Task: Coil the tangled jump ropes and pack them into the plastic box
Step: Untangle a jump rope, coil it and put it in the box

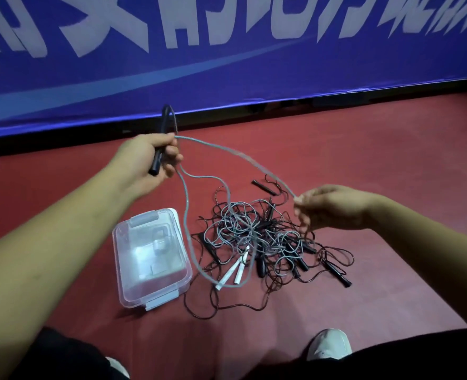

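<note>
A black handle [165,119] is gripped in the curled left hand [150,157], and the grey rope [243,157] running from it is pinched between the thumb and fingertips of the right hand [333,207] — a slack loop is hung below them. The other jump ropes [262,237] are heaped in a tangle on the red floor [363,149], just beside the lidded plastic box [133,286].

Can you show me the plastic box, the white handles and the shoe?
plastic box [144,259]: head view, its lid.
white handles [231,271]: head view, middle of one handle.
shoe [329,344]: head view, its toe.
</note>
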A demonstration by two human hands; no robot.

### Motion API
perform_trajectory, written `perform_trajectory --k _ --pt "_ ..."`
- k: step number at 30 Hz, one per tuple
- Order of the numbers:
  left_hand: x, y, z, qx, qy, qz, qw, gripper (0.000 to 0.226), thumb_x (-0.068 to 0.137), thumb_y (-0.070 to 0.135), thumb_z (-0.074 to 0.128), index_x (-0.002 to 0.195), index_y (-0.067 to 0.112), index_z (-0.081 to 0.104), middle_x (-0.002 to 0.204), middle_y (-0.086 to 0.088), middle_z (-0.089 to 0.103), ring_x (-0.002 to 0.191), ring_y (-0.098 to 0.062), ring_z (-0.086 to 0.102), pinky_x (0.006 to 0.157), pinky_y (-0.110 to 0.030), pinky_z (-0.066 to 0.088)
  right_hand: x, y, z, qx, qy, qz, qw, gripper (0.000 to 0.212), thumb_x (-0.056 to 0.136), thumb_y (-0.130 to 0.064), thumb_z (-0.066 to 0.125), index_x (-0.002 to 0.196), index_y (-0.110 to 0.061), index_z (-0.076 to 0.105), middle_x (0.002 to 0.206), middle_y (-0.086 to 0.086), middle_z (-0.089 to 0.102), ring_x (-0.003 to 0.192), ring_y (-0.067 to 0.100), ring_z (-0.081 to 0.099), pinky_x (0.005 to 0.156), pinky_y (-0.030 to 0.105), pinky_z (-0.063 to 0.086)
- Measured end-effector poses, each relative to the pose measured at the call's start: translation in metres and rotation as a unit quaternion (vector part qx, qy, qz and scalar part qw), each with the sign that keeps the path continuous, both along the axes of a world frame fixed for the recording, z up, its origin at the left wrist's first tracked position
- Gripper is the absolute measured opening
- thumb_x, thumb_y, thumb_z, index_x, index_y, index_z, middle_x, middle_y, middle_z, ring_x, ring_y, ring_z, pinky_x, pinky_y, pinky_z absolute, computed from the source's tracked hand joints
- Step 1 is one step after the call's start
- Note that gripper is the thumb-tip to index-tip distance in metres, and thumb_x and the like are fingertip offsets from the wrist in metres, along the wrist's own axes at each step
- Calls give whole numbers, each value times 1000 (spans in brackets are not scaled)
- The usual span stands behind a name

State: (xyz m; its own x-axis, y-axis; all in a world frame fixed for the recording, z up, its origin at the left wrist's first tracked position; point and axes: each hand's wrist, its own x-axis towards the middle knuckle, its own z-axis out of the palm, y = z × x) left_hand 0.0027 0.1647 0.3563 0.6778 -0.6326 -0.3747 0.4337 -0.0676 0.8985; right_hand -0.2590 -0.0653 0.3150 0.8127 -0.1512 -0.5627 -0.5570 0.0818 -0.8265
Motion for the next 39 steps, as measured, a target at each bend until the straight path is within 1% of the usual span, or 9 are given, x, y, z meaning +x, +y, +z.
perform_trajectory --k 4,10,14,17,24,27,30,35,39 --pt "4 -1 -13 115 -114 9 987 2 93 11 62 94 13 63 71 1 62 65 -9 56 62 -21 50 22 23 19 114 -82 -46 989 23 94 -24 50 84 -7 62 54 0 40 44 11 37 52 26 36" --pt "-41 -13 2 -63 -50 -111 990 24 92 13 55 111 -1 63 109 -17 72 102 -24 70 84 -24 55 55 66 43 199 -50 26 978 21 92 -25 49 82 -8 58 44 -8 31 34 2 26 42 18 29" --pt "-66 -18 -1 -46 -93 -230 968 25 95 10 55 110 -9 60 84 -14 63 82 -23 63 93 -38 49 64 68 54 233 -99 12 967 23 94 -25 46 82 -9 57 46 -9 34 36 2 29 45 18 33" --pt "-62 -24 0 -58 -65 -162 983 12 97 6 52 86 7 55 57 1 49 56 -12 55 65 -25 51 63 57 41 187 -109 21 976 18 93 -23 52 82 -10 60 52 -4 39 47 10 40 57 24 42" --pt "-27 -30 -12 -107 42 17 993 22 99 2 43 80 14 41 46 5 38 50 -9 45 51 -18 30 39 19 7 -140 -47 58 987 19 97 -25 59 85 -11 63 78 5 64 80 24 59 91 43 46" --pt "-11 -23 -17 -93 31 33 995 20 99 3 45 81 13 45 47 4 45 53 -11 55 52 -18 35 32 11 5 -11 -83 -10 996 16 92 -20 58 86 -6 61 71 9 61 70 21 62 82 39 49" --pt "-7 -17 -20 4 -26 -6 1000 13 96 7 50 86 12 56 68 -2 67 71 -14 65 71 -25 43 33 21 13 91 -104 2 990 17 93 -17 55 92 -2 63 63 9 55 53 20 57 62 33 48" --pt "-30 -12 -9 -70 124 -92 986 33 98 20 44 115 -3 60 119 -22 68 114 -31 65 104 -42 44 53 63 38 61 -100 44 992 22 98 -14 49 86 -3 64 51 1 43 34 9 29 50 30 13" --pt "-66 -15 1 -50 45 -220 973 30 95 24 44 103 4 64 80 -8 71 68 -17 68 76 -33 52 67 75 55 112 -113 8 987 24 99 -17 44 80 -9 57 47 -4 41 32 4 26 44 21 21"
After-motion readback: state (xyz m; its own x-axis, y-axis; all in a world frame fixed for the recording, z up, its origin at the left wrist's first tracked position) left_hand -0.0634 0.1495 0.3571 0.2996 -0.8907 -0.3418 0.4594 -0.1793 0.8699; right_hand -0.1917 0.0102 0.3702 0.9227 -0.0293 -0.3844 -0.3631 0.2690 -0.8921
